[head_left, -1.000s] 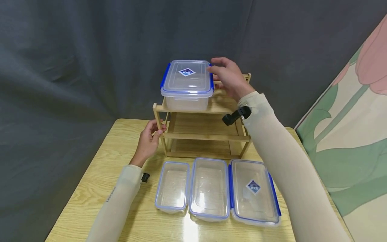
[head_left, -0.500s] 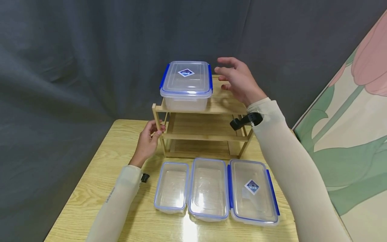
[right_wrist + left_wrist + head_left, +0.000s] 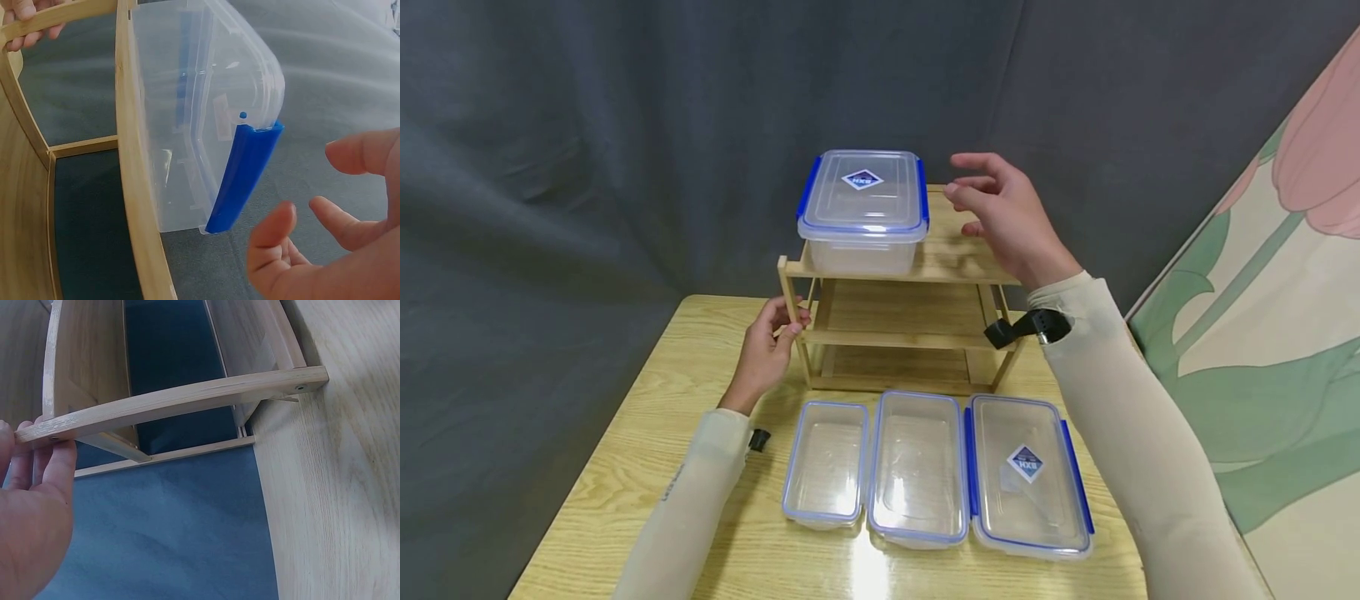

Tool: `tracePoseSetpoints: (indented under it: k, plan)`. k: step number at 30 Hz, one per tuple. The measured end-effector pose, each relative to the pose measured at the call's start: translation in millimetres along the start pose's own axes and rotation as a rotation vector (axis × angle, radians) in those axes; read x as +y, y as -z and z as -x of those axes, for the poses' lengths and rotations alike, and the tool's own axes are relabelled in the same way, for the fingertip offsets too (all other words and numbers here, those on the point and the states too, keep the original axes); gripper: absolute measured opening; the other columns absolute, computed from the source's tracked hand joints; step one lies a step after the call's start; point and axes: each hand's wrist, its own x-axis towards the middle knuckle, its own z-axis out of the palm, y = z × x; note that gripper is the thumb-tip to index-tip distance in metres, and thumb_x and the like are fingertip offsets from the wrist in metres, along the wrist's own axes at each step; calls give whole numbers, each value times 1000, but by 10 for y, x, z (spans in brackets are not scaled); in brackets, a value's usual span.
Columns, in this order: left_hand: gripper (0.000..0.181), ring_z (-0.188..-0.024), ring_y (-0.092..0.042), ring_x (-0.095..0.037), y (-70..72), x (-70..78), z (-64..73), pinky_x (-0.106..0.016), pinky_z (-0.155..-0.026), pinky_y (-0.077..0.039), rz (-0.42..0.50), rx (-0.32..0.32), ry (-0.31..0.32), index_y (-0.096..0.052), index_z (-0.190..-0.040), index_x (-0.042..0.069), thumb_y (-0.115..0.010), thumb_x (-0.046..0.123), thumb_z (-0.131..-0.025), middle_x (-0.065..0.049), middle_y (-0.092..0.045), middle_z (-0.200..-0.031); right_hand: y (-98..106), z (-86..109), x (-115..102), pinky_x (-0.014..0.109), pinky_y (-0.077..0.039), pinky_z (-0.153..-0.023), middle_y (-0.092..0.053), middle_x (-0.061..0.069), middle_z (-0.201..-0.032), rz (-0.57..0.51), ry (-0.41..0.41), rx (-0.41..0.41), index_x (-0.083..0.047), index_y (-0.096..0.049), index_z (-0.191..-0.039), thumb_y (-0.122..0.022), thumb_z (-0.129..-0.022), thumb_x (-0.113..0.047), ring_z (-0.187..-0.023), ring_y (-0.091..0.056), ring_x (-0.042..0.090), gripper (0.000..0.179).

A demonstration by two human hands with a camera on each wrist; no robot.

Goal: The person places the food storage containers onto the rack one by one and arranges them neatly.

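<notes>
A clear food container (image 3: 863,212) with a lidded top and blue side clips sits on the left part of the top shelf of a wooden rack (image 3: 910,340). My left hand (image 3: 765,354) grips the rack's front left post, fingers wrapped behind it; the left wrist view shows the same hand (image 3: 37,512) on the wooden bar (image 3: 181,400). To the right of the container hovers my right hand (image 3: 1011,217), fingers loosely bent and holding nothing. In the right wrist view a gap separates the fingertips from the blue clip (image 3: 244,178).
Three more clear containers stand in a row on the wooden table before the rack: a small one (image 3: 826,462), a longer one (image 3: 919,467) and a blue-clipped one (image 3: 1030,475). A dark curtain (image 3: 625,150) hangs behind; a floral panel (image 3: 1285,275) is at right.
My right hand has moved away from the container's right side, rightward and slightly down. The container stays on the top shelf, and my left hand keeps its hold on the post.
</notes>
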Motion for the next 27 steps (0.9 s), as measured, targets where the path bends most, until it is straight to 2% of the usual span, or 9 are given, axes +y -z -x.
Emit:
tracePoseSetpoints:
  k: [7, 17, 21, 27]
  plan:
    - [36, -119, -68, -37, -20, -2, -20, -16, -94, -56, 20, -3, -3, -55, -144, 2, -55, 3, -108, -26, -66, -129, 117, 181, 58, 31, -55, -77, -59, 3, -127, -47, 48, -21, -23, -58, -146, -68, -104, -24, -112, -56, 21, 43]
    - [38, -120, -67, -39, -37, -27, -3, -17, -96, -57, 65, -10, -3, -54, -145, 1, -55, 0, -108, -26, -66, -129, 246, 496, 174, 23, -56, -69, -59, 7, -125, -177, 111, -29, -17, -60, -141, -72, -101, -16, -107, -54, 20, 42]
    - [39, -120, -67, -38, -31, -24, -11, -17, -96, -57, 86, -8, -1, -53, -146, 2, -55, 0, -107, -28, -64, -130, 313, 623, 207, 22, -57, -69, -58, 8, -128, -193, 136, -38, -14, -59, -142, -71, -102, -14, -106, -53, 20, 43]
    - [40, -121, -66, -39, -15, -12, -14, -27, -101, -59, 118, -9, -10, -51, -147, 1, -54, -2, -107, -30, -63, -131, 423, 789, 242, 22, -57, -68, -58, 9, -129, -160, 152, -35, -12, -59, -142, -71, -101, -12, -100, -54, 22, 42]
